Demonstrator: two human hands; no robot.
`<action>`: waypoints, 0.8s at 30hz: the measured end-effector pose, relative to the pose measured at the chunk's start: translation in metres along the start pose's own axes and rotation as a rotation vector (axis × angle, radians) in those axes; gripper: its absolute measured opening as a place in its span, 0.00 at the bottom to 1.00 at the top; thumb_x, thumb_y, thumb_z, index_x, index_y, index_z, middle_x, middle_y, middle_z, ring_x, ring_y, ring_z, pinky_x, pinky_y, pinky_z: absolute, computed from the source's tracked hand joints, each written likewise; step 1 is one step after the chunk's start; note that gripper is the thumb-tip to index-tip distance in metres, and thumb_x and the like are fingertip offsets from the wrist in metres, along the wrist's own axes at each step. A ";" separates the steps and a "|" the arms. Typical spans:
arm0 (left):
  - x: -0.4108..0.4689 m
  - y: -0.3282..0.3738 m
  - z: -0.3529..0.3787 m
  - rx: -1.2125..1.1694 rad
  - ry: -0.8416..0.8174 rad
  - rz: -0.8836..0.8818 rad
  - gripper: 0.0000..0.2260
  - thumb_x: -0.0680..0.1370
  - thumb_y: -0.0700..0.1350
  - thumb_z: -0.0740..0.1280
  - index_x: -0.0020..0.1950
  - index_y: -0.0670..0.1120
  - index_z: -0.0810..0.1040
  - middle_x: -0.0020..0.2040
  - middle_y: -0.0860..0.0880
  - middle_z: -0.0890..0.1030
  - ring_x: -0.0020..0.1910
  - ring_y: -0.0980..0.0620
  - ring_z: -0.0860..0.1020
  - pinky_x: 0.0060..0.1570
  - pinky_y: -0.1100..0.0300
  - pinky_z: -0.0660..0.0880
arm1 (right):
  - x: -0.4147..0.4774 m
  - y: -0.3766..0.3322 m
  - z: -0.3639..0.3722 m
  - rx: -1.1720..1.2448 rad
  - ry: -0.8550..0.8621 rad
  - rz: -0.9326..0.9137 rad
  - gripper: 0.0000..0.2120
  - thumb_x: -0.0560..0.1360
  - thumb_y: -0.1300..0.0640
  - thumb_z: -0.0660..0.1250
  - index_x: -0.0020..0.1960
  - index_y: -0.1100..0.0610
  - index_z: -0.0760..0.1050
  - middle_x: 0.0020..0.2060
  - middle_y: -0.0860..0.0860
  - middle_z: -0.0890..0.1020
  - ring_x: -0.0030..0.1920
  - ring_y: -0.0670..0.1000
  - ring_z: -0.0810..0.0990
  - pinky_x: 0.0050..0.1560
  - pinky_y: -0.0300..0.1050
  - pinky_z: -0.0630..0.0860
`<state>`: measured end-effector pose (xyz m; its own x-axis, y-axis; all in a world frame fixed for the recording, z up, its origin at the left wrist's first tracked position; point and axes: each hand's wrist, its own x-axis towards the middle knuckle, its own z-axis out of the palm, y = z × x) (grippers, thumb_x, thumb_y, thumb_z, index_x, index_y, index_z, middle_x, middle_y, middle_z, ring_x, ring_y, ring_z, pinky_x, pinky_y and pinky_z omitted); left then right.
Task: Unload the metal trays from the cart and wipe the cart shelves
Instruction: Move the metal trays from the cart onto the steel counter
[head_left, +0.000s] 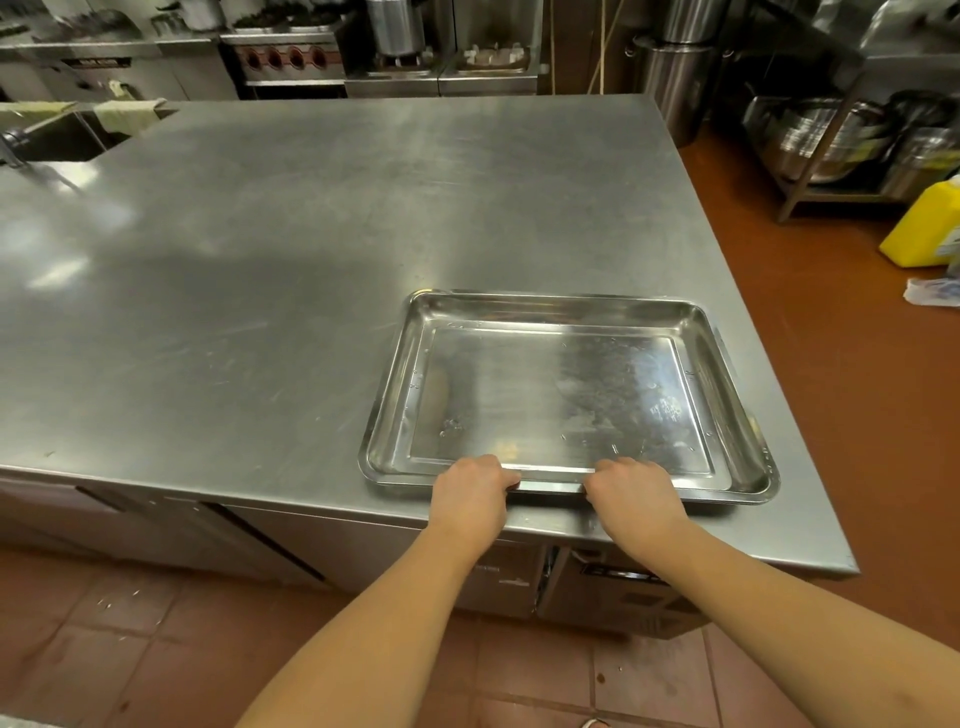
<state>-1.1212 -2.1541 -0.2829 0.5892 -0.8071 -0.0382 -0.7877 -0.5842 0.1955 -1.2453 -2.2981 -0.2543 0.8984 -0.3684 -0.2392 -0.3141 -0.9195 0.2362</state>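
At the lower right of the frame, a metal tray (550, 395) lies flat on the steel worktable (311, 249), near its front edge. The left hand (475, 486) and right hand (631, 491) both curl over the tray's near rim, gripping it. At least this tray looks unloaded. The cart is out of view, so I cannot tell what unloading or wiping remains.

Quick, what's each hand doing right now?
Left hand: closed, gripping the near rim of the metal tray.
Right hand: closed, gripping that same rim.
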 end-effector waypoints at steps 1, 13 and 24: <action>-0.001 0.000 0.001 -0.009 0.007 0.004 0.16 0.78 0.39 0.62 0.60 0.54 0.79 0.54 0.50 0.79 0.52 0.45 0.76 0.45 0.55 0.73 | 0.000 0.000 -0.001 0.004 -0.006 0.002 0.11 0.78 0.63 0.60 0.54 0.55 0.79 0.52 0.52 0.79 0.53 0.55 0.78 0.47 0.45 0.71; -0.001 -0.004 0.001 -0.052 0.018 0.006 0.15 0.77 0.38 0.62 0.59 0.52 0.81 0.53 0.50 0.80 0.53 0.45 0.76 0.47 0.54 0.75 | -0.005 -0.006 -0.007 0.037 -0.006 0.003 0.13 0.74 0.68 0.61 0.53 0.57 0.78 0.51 0.53 0.79 0.52 0.55 0.77 0.42 0.44 0.66; -0.002 -0.008 0.005 -0.059 0.010 -0.009 0.15 0.78 0.38 0.62 0.61 0.52 0.80 0.54 0.49 0.80 0.54 0.46 0.74 0.48 0.53 0.75 | -0.002 -0.006 -0.015 0.024 -0.010 -0.048 0.12 0.74 0.68 0.62 0.52 0.57 0.78 0.50 0.53 0.80 0.51 0.55 0.79 0.41 0.45 0.68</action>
<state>-1.1171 -2.1482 -0.2890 0.5983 -0.8007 -0.0309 -0.7704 -0.5854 0.2526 -1.2411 -2.2897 -0.2412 0.9096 -0.3250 -0.2589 -0.2780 -0.9391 0.2020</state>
